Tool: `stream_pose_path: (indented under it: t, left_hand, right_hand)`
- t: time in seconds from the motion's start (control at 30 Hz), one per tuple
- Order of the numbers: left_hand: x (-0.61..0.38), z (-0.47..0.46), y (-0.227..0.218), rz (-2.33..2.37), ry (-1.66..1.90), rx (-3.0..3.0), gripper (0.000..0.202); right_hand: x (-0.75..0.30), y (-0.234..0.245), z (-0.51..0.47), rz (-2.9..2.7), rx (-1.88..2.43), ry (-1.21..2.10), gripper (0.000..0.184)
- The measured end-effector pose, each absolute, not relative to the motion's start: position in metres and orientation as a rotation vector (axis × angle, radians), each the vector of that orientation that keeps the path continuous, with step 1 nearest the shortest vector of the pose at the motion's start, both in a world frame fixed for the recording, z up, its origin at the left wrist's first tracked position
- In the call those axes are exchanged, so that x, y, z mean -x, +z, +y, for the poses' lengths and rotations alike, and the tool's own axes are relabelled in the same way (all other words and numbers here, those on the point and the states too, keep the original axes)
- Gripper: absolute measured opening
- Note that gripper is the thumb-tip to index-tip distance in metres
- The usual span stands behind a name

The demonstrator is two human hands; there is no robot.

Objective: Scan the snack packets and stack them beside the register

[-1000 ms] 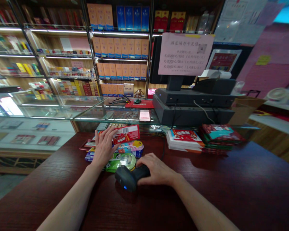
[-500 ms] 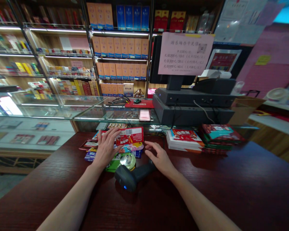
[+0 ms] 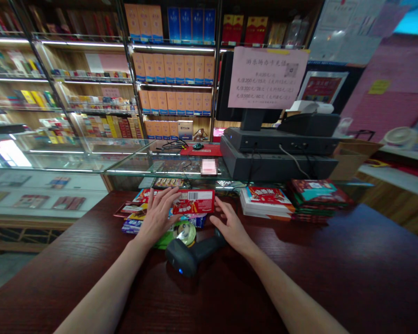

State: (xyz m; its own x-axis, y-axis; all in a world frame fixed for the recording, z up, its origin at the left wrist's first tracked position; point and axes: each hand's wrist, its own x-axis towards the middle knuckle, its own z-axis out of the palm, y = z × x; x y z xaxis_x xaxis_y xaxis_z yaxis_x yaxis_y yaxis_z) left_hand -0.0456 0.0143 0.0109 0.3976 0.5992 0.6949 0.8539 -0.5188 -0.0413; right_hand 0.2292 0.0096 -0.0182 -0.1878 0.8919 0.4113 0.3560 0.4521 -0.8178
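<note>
My left hand (image 3: 160, 215) lies with its fingers stretched over the left part of a red snack package (image 3: 197, 204), whose white strip carries a barcode. Close to the package's right end is my right hand (image 3: 231, 227), fingers loosely bent and apart; whether a fingertip touches the package I cannot tell. Beneath and around it lie several colourful snack packets, among them a blue one (image 3: 131, 227) and a green one with a panda picture (image 3: 184, 232). A dark barcode scanner (image 3: 184, 257) with a lit blue light rests on the table between my forearms.
On the brown table (image 3: 299, 273), white-sided snack boxes (image 3: 266, 202) and a stack of dark red and green packages (image 3: 316, 197) stand at the right. Behind are a glass display counter (image 3: 153, 162), a black cash register terminal (image 3: 278, 148) and shelves of boxed goods (image 3: 174, 67).
The red package has slid right and a little nearer to me, bringing its end close to my right fingertips. My left hand has shifted slightly right with it.
</note>
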Motion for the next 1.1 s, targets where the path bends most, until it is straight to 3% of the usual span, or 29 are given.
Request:
stream_pose_path:
  t: [0.57, 1.1]
  left_hand:
    - [0.0437, 0.0143, 0.0072, -1.269, -0.925, 2.373, 0.070]
    - [0.0403, 0.0172, 0.0067, -1.265, -1.040, 2.440, 0.081]
  right_hand:
    - [-0.2308, -0.0194, 0.0159, -1.667, 1.072, 0.864, 0.055]
    - [-0.2244, -0.0163, 0.0119, -1.535, 0.996, 1.019, 0.062]
